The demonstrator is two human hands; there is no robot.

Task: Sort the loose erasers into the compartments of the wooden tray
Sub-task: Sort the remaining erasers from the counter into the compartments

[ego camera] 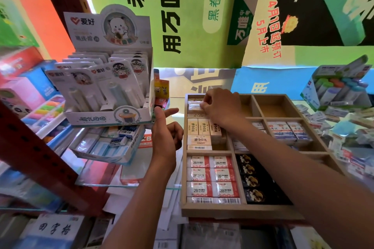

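Compartmented wooden tray (183, 186) holds red-and-white 2B erasers (212, 180); right hand (219, 105) pinches a wrapped cream eraser (194, 105) in the far-left compartment; left hand (166, 133) is loosely curled, holding nothing.

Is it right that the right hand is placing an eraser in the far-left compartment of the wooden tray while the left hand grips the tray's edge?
Not quite. The head view shows the left hand hovering beside the wooden tray, holding nothing. The right hand is indeed at the far-left compartment, fingers on a wrapped eraser.
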